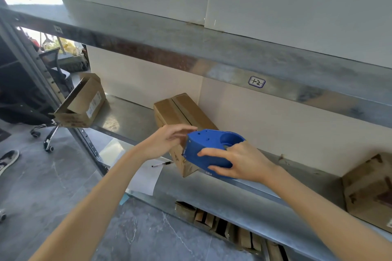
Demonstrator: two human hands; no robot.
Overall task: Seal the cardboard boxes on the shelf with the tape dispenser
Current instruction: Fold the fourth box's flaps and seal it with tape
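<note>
Dispenser (209, 150) gripped in my right hand (239, 162) at near end of box (180, 110) on shelf (233, 188); left hand (167, 143) loose-fingered, touching box.

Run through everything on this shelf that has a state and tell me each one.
Left box, open, flaps up.
Middle box, flaps shut, centre seam visible.
Right box, shut, taped.
Tape dispenser, gripped by right hand, at Middle box.
Left hand, at Middle box's near end, grip unclear.
</note>
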